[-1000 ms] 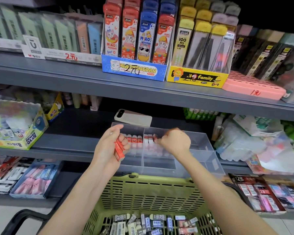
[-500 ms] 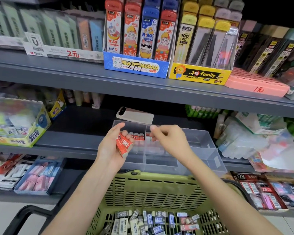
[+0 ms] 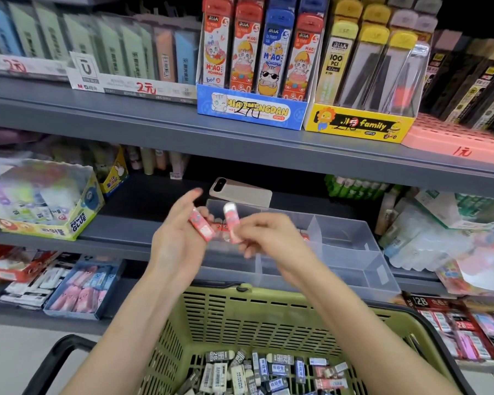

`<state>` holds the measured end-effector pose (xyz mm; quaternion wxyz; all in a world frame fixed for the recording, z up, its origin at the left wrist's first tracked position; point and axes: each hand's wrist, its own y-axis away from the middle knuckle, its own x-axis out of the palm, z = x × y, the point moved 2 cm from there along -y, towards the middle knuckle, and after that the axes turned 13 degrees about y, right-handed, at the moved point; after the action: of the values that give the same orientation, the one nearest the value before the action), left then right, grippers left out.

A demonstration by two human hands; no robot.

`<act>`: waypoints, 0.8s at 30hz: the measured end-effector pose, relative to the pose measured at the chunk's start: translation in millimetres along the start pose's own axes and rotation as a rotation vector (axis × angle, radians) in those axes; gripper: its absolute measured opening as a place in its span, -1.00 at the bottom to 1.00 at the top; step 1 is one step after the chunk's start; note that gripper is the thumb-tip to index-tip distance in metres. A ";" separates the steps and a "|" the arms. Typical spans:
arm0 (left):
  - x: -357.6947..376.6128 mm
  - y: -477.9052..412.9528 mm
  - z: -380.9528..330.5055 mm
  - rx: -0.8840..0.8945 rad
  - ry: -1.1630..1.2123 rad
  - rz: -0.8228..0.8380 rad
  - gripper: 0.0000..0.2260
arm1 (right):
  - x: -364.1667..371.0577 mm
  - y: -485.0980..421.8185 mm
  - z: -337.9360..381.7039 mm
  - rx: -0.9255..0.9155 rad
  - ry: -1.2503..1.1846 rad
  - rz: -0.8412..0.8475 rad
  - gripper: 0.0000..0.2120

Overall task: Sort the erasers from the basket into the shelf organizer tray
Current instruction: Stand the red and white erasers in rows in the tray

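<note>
The bare left forearm (image 3: pixel 126 317) and the bare right forearm (image 3: pixel 354 317) were raised from the lower edge and angled inward toward the middle. The left hand (image 3: pixel 174 243) was turned palm toward the camera, with one finger stretched upward, and a small pink-wrapped rectangular eraser (image 3: pixel 202 228) was held slantwise against its other fingers. The right hand (image 3: pixel 271 235) was shown from the back with its fingers curled, and a second pink-wrapped eraser with a white end (image 3: pixel 231 223) was pinched upright at its fingertips. The two hands were set just beside each other.

phone (image 3: pixel 241 192) lying flat on the middle shelf, power glue box (image 3: pixel 40 215) at left, blue cat-print box (image 3: pixel 251 109) and yellow family box (image 3: pixel 357 124) side by side above
</note>
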<state>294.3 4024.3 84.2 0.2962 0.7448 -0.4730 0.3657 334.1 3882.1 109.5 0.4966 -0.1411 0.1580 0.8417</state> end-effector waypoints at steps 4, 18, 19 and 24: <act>-25.8 -5.5 -26.4 0.125 0.075 -0.101 -0.80 | -19.8 -25.5 0.7 0.074 -0.015 -0.099 -0.94; -50.4 -4.9 -20.1 0.123 -0.085 -0.085 -0.76 | 43.7 -107.8 -2.4 0.332 0.672 0.051 -0.82; -50.5 -4.1 -20.8 0.121 -0.101 -0.088 -0.74 | 43.6 -108.2 -1.5 0.319 0.761 0.090 -0.79; -48.6 -0.5 -22.1 0.144 -0.181 -0.108 -0.73 | 31.3 -90.2 2.8 0.183 0.816 0.050 -0.74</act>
<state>275.1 4065.6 56.4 0.2171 0.8185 -0.4296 0.3135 398.7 3949.2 88.3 0.3834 -0.4143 0.4192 0.7111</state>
